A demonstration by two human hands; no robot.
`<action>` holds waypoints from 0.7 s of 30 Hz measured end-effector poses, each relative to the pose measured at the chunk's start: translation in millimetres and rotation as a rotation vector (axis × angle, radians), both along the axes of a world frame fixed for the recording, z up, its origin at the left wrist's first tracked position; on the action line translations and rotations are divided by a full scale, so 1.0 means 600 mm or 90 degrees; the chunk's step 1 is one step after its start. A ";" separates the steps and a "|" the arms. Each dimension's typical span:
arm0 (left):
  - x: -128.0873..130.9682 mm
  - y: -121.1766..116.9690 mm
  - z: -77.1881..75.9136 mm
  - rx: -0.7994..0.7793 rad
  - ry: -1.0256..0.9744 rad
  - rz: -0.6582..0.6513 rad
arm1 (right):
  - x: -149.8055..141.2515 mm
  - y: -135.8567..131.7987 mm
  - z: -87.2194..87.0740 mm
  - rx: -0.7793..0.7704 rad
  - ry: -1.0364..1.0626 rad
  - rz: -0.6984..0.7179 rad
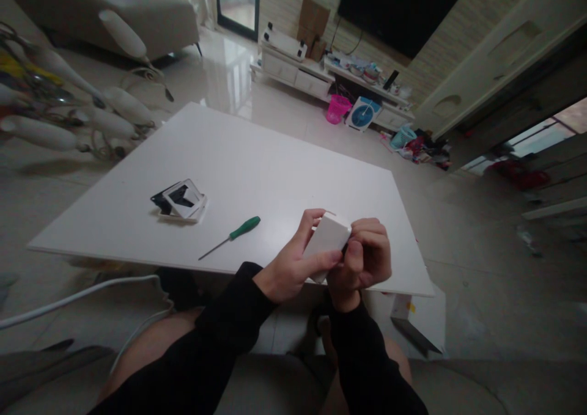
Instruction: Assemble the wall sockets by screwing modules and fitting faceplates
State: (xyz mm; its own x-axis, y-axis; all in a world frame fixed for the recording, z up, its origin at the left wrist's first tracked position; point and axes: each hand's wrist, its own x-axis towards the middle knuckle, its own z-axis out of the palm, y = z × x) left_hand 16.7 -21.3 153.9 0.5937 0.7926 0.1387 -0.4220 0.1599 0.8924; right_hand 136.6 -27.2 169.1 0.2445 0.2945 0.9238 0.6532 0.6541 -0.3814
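Observation:
My left hand [293, 262] is closed around a white, flat box-like piece [326, 241], its thumb lying across the near face. The piece is tilted above the front edge of the white table [257, 152]. At its right side my right hand [362, 253] has curled fingers pressed against the edge; what they pinch there, if anything, is hidden. To the left lies a screwdriver [245, 227] with a green handle, its tip toward the near edge. Farther left rests a small stack of white and black frame-like parts [183, 200].
A white cable [82, 299] runs in from the left, below the table. By the table's right corner an opened white box [424, 320] sits low. Beyond the table are a TV cabinet [293, 73], a pink basket [338, 109] and a boxed fan [363, 114].

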 end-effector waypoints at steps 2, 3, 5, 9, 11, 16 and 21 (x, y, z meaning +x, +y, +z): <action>-0.005 0.005 0.000 -0.002 -0.004 -0.006 | -0.004 -0.002 -0.001 0.001 -0.002 -0.020; -0.007 0.007 0.000 -0.007 -0.005 -0.013 | -0.005 -0.002 -0.001 0.005 -0.011 -0.025; -0.011 0.011 -0.001 -0.016 -0.010 -0.039 | -0.004 -0.001 0.001 0.012 -0.036 -0.022; -0.016 0.015 -0.003 -0.024 -0.021 -0.086 | 0.007 0.002 0.002 0.037 -0.093 -0.012; -0.018 0.014 0.000 -0.025 -0.014 -0.105 | 0.015 0.001 0.002 0.042 -0.138 -0.013; -0.026 0.006 0.016 -0.039 0.022 -0.122 | 0.031 -0.004 0.006 0.036 -0.213 -0.004; -0.026 0.002 0.017 -0.085 0.028 -0.116 | 0.032 -0.003 0.001 0.030 -0.209 0.025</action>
State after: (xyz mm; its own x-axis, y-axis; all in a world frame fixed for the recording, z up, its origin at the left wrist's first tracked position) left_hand 1.3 -20.4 163.9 0.7324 0.6808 0.0101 -0.3359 0.3484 0.8751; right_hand 155.7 -28.8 169.8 -0.0794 0.2527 0.9643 0.7098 0.6936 -0.1233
